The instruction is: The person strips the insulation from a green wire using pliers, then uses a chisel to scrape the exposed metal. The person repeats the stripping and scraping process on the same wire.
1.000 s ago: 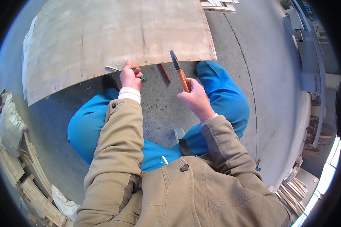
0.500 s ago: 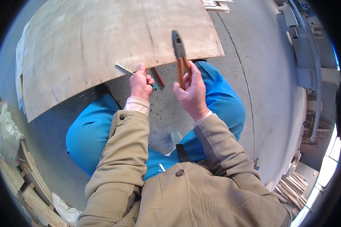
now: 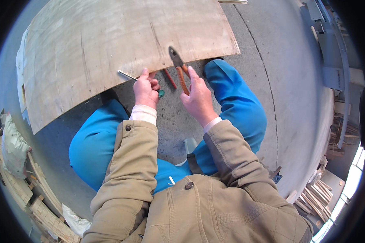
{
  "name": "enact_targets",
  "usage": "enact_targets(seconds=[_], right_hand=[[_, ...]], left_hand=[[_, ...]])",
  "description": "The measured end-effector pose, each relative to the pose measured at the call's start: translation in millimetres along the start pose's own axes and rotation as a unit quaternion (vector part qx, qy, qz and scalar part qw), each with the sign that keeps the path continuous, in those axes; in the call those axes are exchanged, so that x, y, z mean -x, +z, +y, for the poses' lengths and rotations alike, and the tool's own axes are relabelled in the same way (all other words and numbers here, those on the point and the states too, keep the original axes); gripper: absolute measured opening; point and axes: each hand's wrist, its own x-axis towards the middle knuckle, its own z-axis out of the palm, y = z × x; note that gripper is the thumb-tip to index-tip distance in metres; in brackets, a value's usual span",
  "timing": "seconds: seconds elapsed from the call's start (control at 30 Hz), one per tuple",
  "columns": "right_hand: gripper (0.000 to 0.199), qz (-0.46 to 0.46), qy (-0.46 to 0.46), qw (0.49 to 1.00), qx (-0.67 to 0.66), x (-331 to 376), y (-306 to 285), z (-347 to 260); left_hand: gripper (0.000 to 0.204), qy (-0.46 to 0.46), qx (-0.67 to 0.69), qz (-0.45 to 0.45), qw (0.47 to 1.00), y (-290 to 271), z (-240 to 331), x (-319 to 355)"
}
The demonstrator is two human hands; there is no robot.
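Observation:
My left hand [image 3: 146, 90] is closed around a screwdriver at the near edge of the plywood sheet [image 3: 109, 36]. The screwdriver's metal shaft [image 3: 126, 74] points up and left over the wood, and its green handle [image 3: 161, 93] pokes out below my fingers. To the right, my right hand [image 3: 199, 99] grips a pair of pliers [image 3: 177, 60] by the orange handles, which are spread slightly apart. The pliers' dark head is over the sheet's near edge; whether it touches the wood I cannot tell. Between my hands, a thin red rod [image 3: 170, 79] shows below that edge.
My knees in blue trousers flank the near edge, above a grey concrete floor [image 3: 296, 105]. Wood strips [image 3: 315, 198] lie stacked at the lower right. At the left are a whitish sack [image 3: 14, 148] and more timber [image 3: 48, 216]. Machinery [image 3: 330, 52] stands at the far right.
My right hand has brought the pliers left and lower, toward my left hand, and their handles show more spread. My left hand has shifted slightly left with the screwdriver.

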Motion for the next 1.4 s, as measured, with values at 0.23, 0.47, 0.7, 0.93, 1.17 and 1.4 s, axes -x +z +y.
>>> enact_targets(seconds=[0.23,0.47,0.7,0.93,1.17,1.4], right_hand=[[0.089,0.094,-0.047,0.990,-0.091,1,-4,1],[0.088,-0.027,0.017,0.999,0.019,1,7,3],[0.086,0.061,-0.065,0.995,-0.035,6,3,0],[0.087,0.062,-0.086,0.994,0.007,7,5,2],[0.089,0.031,-0.079,0.995,0.046,6,4,-1],[0.083,0.075,-0.092,0.992,-0.033,6,-2,-4]], left_hand=[[0.021,0.008,-0.010,0.004,1.000,-3,1,-4],[0.019,0.019,-0.013,0.001,1.000,1,1,2],[0.017,0.015,-0.017,0.003,1.000,1,2,2],[0.017,0.019,-0.018,0.011,1.000,0,2,2],[0.017,0.033,-0.017,0.004,0.999,2,1,2],[0.017,0.046,-0.019,0.002,0.999,1,-1,2]])
